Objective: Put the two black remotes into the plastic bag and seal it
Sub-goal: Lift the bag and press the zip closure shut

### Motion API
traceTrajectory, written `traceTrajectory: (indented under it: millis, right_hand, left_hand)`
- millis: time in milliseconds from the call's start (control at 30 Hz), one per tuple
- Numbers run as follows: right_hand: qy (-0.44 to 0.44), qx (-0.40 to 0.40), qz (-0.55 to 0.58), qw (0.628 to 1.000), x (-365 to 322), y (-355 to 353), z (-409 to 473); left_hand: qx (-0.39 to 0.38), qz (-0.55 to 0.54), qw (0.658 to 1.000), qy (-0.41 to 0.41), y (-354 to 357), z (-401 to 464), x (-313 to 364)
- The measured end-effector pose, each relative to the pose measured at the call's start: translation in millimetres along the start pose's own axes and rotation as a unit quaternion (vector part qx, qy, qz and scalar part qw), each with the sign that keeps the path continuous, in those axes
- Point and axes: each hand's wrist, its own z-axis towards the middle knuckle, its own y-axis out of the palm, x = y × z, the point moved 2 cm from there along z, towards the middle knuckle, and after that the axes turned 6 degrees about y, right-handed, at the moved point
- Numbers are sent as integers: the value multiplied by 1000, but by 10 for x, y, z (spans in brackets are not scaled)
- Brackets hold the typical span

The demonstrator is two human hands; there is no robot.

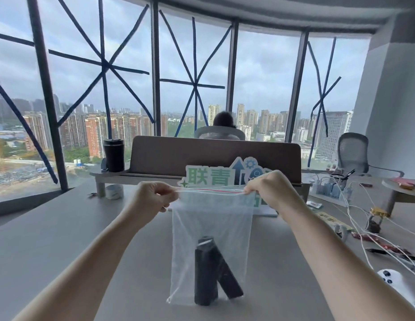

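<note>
A clear plastic bag point(211, 225) with a red zip line along its top hangs upright above the grey table point(62, 239). Both black remotes stand inside at its bottom: one upright point(204, 274), the other point(227, 278) leaning against it to the right. My left hand point(150, 199) pinches the bag's top left corner. My right hand point(269, 189) pinches the top right corner. The zip strip is stretched straight between them. I cannot tell whether the zip is fully pressed together.
A green-and-white sign point(225, 176) stands behind the bag before a brown divider point(213, 156). A black tumbler point(113, 155) sits on a shelf at left. White cables point(354, 218), a small jar point(375, 220) and a white controller point(394, 283) crowd the right. A person sits beyond the divider.
</note>
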Motion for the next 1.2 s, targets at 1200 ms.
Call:
traceTrajectory:
  millis: [1200]
  right_hand:
    - [-231, -57, -178, 955, -478, 225, -78]
  left_hand:
    - [-56, -63, 996, 27, 428, -18, 663]
